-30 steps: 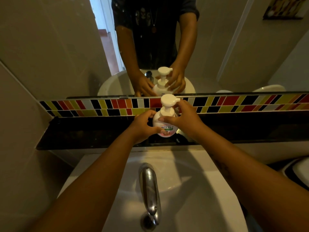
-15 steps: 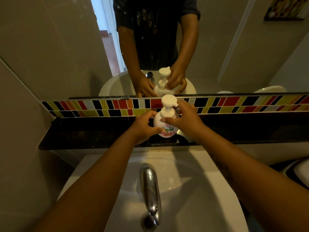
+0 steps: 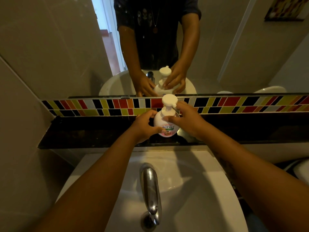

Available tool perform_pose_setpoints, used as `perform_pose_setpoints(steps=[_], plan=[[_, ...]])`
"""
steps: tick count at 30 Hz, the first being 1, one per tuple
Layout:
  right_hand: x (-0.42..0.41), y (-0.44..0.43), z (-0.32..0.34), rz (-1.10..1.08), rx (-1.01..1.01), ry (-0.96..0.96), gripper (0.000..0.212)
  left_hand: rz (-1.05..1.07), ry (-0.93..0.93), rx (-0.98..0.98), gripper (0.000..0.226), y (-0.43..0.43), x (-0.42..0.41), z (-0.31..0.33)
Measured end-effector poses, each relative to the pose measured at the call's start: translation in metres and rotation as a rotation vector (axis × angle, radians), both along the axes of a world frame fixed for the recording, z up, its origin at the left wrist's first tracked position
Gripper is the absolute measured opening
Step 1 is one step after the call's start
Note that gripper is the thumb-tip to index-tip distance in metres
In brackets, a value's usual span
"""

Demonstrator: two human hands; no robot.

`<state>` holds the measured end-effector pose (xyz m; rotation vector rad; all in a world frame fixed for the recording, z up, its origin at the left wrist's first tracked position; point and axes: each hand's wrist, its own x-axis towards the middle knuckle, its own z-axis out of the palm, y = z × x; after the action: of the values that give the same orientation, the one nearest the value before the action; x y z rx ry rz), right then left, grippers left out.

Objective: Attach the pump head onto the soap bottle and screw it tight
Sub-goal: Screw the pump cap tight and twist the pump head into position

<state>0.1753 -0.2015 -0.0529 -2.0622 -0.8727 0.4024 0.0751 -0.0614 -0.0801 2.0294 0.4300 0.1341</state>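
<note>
A round white soap bottle (image 3: 161, 121) with a pink and green label stands upright on the dark ledge (image 3: 93, 131) behind the sink. The white pump head (image 3: 169, 101) sits on its neck, nozzle pointing right. My left hand (image 3: 145, 125) wraps the bottle's left side and lower front. My right hand (image 3: 185, 119) is on the right side, thumb on the bottle's shoulder by the pump collar (image 3: 167, 112) and fingers behind the nozzle. The bottle's right side is hidden by that hand.
A white sink (image 3: 197, 181) with a chrome faucet (image 3: 150, 186) lies below the ledge. A strip of coloured tiles (image 3: 234, 104) and a mirror (image 3: 66, 47) rise behind the bottle. A wall stands close at the left.
The pump head's nozzle has swung around to the right. My right hand has shifted its fingers around the collar; my left hand keeps its hold on the bottle.
</note>
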Motion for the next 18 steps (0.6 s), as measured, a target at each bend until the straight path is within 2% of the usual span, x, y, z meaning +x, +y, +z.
perform_pose_setpoints(steps=[5, 11, 18], plan=[[-0.011, 0.006, -0.008, -0.089, 0.009, -0.163, 0.054, -0.002, -0.002, 0.006, 0.054, 0.002, 0.001, -0.003], [0.000, 0.001, 0.005, 0.065, -0.049, 0.049, 0.057, -0.010, 0.010, 0.035, 0.056, 0.005, 0.003, -0.004], [-0.010, 0.004, -0.014, -0.075, 0.059, 0.019, 0.050, 0.041, 0.009, 0.129, 0.050, 0.003, 0.001, -0.014]])
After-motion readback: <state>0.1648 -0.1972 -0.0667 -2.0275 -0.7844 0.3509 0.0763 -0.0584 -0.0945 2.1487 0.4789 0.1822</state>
